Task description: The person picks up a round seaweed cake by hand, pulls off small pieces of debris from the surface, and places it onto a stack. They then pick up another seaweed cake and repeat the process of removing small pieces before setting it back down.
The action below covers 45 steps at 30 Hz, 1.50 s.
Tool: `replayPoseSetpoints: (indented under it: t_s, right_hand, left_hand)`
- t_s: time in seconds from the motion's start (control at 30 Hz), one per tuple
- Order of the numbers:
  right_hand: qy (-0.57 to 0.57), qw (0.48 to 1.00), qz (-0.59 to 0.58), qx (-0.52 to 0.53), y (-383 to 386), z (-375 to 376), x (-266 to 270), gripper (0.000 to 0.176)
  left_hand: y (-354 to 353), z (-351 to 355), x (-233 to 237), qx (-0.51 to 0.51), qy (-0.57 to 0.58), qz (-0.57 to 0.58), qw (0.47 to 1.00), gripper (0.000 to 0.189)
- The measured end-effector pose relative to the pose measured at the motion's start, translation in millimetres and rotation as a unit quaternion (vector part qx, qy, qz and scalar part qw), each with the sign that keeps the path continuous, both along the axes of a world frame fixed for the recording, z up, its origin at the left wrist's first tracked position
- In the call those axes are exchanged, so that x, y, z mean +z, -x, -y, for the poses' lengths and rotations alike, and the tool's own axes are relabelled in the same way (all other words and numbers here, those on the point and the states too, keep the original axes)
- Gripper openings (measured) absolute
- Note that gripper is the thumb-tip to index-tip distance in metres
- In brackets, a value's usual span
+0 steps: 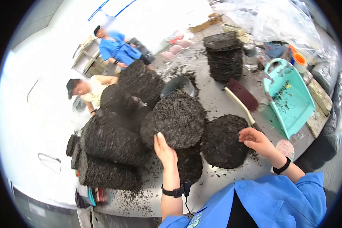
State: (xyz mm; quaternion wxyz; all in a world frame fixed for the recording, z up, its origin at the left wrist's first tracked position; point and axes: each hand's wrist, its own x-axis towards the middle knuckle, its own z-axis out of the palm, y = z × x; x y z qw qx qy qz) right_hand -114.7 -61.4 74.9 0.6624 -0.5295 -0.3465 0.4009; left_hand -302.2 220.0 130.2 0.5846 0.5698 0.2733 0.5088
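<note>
A round, dark cake of pressed, flaky leaf-like material sits in the middle, its broad face toward me. My left hand lies against its lower left edge with the fingers stretched out; some of them are partly hidden. Beside it on the right is a second round dark cake. Over that one's right edge is my right hand, fingers loosely bent and apart, with nothing visible in them. Another dark cake shows below the middle one. A metal ring is behind the middle cake.
Large dark stacks stand on the left. Further right are a flat brush-like tool with a pale handle, a turquoise dustpan, a glass jar and another dark stack. Two people work across the table.
</note>
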Motion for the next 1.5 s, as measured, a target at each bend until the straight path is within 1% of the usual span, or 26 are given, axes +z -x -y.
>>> replayPoseSetpoints:
  t_s: [0.03, 0.17, 0.43, 0.5, 0.57, 0.6, 0.63, 0.67, 0.7, 0.73, 0.77, 0.8, 0.9, 0.93, 0.97, 1.0, 1.03, 1.1, 1.13, 1.17, 1.2, 1.23, 1.3, 1.37, 1.43, 1.5]
  right_hand:
    - [0.004, 1.000, 0.025, -0.003, 0.0, -0.2, -2.0, 0.035]
    - [0.010, 1.000, 0.013, -0.020, -2.0, -1.8, 2.4, 0.029]
    - [-0.038, 0.993, -0.079, -0.075, -7.8, -31.5, 7.3, 0.019]
    - [-0.038, 0.994, -0.049, -0.087, -8.0, -36.3, -8.1, 0.019]
    - [-0.037, 0.994, -0.021, -0.098, -6.5, -37.4, -12.6, 0.019]
    - [-0.029, 0.997, -0.026, -0.064, -6.1, -34.9, -7.0, 0.019]
    - [-0.020, 0.999, -0.028, -0.033, -6.7, -30.7, -2.6, 0.020]
    - [-0.029, 0.998, -0.005, -0.049, -4.6, -29.1, 0.7, 0.019]
    - [-0.019, 0.998, -0.004, -0.060, -8.0, -23.2, -1.2, 0.019]
    - [-0.006, 0.986, 0.131, -0.105, -13.7, -19.4, -4.3, 0.020]
    - [0.008, 0.954, 0.263, -0.143, -19.3, -16.2, -5.8, 0.020]
    - [0.046, 0.923, 0.334, -0.185, -24.2, -12.7, -3.3, 0.021]
    - [0.074, 0.928, 0.303, -0.206, -31.2, -9.7, -25.3, 0.024]
    - [0.142, 0.939, 0.260, -0.173, -28.1, -6.6, -21.9, 0.025]
    - [0.147, 0.939, 0.261, -0.169, -26.8, -4.6, -21.1, 0.025]
    - [0.150, 0.938, 0.271, -0.156, -25.3, -2.8, -20.7, 0.025]
    - [0.151, 0.936, 0.283, -0.144, -24.4, -1.8, -18.2, 0.026]
    - [0.187, 0.935, 0.269, -0.137, -22.7, 0.3, -2.8, 0.020]
    - [0.166, 0.914, 0.347, -0.131, -25.6, 0.0, 2.6, 0.017]
    - [0.144, 0.886, 0.422, -0.122, -29.5, -1.9, 8.5, 0.014]
    - [0.145, 0.863, 0.469, -0.122, -35.7, -7.5, 15.9, 0.009]
    - [0.146, 0.862, 0.469, -0.122, -43.2, -16.8, 18.2, 0.009]
    - [0.022, 0.805, 0.587, -0.079, -59.1, -36.9, 22.4, 0.009]
    - [0.032, 0.788, 0.612, -0.062, -68.4, -57.1, 28.8, 0.009]
    - [-0.037, 0.742, 0.668, -0.034, -80.8, -77.2, 22.4, 0.008]
    - [-0.038, 0.729, 0.684, -0.009, -85.6, -87.7, 19.8, 0.007]
  left_hand:
    - [0.4, -10.2, -4.1, -0.049, 0.084, 0.087, 0.991, 0.038]
    - [3.5, 3.1, -16.1, -0.091, 0.213, 0.095, 0.968, 0.041]
    - [-0.7, 38.0, -48.3, -0.195, 0.263, 0.103, 0.939, 0.029]
    - [-1.8, 46.3, -48.1, -0.201, 0.269, 0.100, 0.937, 0.029]
    - [-1.3, 52.2, -44.4, -0.194, 0.217, 0.102, 0.951, 0.032]
    - [5.7, 48.5, -53.2, -0.173, 0.220, 0.117, 0.953, 0.042]
    - [18.6, 49.3, -44.2, -0.102, 0.240, 0.050, 0.964, 0.047]
    - [29.2, 51.7, -35.4, -0.033, 0.219, 0.008, 0.975, 0.037]
    - [47.6, 41.6, -49.1, -0.025, 0.181, 0.018, 0.983, 0.039]
    - [66.2, 35.2, -59.2, 0.040, 0.164, -0.001, 0.986, 0.040]
    - [89.7, 28.8, -66.0, 0.012, 0.132, 0.010, 0.991, 0.042]
    - [114.7, 19.2, -84.8, 0.030, 0.151, 0.019, 0.988, 0.042]
    - [152.0, 21.4, -106.5, 0.166, 0.248, -0.045, 0.953, 0.047]
    - [160.8, 19.6, -114.8, 0.169, 0.255, -0.045, 0.951, 0.047]
    - [168.9, 15.4, -126.4, 0.186, 0.112, -0.218, 0.951, 0.050]
    - [173.5, 14.8, -134.0, 0.191, -0.037, -0.380, 0.904, 0.053]
    - [162.0, 23.0, -120.4, 0.190, -0.033, -0.381, 0.904, 0.053]
    - [126.9, 42.1, -82.9, 0.254, -0.278, -0.445, 0.812, 0.050]
    - [110.7, 49.5, -66.2, 0.154, -0.244, -0.395, 0.872, 0.047]
    - [94.5, 57.9, -58.9, 0.066, -0.252, -0.389, 0.884, 0.042]
    - [76.5, 63.2, -56.2, -0.017, -0.341, -0.384, 0.858, 0.039]
    - [56.4, 76.1, -54.2, -0.055, -0.407, -0.388, 0.825, 0.047]
    - [31.1, 99.2, -51.9, -0.136, -0.412, -0.440, 0.787, 0.070]
    - [20.0, 103.7, -69.7, -0.147, -0.384, -0.434, 0.802, 0.077]
    - [19.7, 101.0, -70.8, -0.159, -0.363, -0.423, 0.815, 0.078]
    - [19.9, 101.6, -72.9, -0.164, -0.333, -0.416, 0.830, 0.080]
